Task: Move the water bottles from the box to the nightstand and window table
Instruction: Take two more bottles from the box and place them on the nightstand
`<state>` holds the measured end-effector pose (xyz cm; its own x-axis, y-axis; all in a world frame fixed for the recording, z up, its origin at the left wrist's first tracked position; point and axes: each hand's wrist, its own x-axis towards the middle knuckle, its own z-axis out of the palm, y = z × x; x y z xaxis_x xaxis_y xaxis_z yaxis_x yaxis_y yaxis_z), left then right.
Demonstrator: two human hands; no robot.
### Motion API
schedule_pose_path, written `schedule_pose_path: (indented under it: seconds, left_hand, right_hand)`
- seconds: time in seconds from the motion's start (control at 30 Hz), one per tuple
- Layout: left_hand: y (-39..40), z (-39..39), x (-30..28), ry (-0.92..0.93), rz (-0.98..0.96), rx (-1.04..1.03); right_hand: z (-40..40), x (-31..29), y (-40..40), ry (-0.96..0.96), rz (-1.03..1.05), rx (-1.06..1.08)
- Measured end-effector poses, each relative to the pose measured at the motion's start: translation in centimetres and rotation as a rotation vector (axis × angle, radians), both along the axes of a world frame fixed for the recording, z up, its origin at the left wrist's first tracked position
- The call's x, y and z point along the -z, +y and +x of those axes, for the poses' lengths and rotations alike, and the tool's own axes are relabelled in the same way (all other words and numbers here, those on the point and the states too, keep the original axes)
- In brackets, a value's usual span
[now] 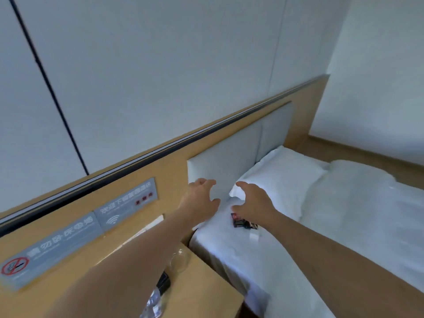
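Observation:
Both my arms stretch forward over the gap between the nightstand and the bed. My left hand [202, 198] hovers in front of the grey headboard cushion, fingers spread and loosely curved, holding nothing. My right hand [251, 203] hangs above the head of the bed near the pillow corner, fingers also spread and empty. On the wooden nightstand [206, 292] a clear water bottle [153, 304] shows partly under my left forearm at the bottom edge. No box is in view.
A clear glass ashtray [180, 260] and a dark remote-like object [164, 282] sit on the nightstand. Small dark packets [241, 222] lie on the white sheet under my right hand. A white pillow [282, 177], a duvet [367, 214] and grey wall signs [68, 237] surround them.

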<state>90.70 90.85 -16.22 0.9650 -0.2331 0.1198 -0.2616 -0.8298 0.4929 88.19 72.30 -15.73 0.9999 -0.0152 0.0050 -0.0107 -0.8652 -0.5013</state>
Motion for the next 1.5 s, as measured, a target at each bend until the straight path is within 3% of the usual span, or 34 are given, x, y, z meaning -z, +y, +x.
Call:
schedule_pose_path:
  seconds: [0.33,0.73,1.13,1.5]
  left_hand:
    - [-23.5,-7.4,-4.5,-0.108,0.064,0.510]
    - [-52.6,-32.8,-6.6,-0.195,0.059,1.031]
    - [-72.4,-60.4,-6.3,-0.226,0.033,1.523]
    - [-89.0,-82.7,-4.9,-0.180,-0.002,1.969]
  right_hand:
    - [-16.3,-3.8,-20.7,-0.067,-0.170,0.511]
    - [-48.2,-5.5,-42.2,-0.031,-0.258,1.026]
    - [-77.3,-4.7,-52.5,0.036,-0.224,1.518]
    - [-96.8,-2.8,-62.1,0.085,-0.211,1.948]
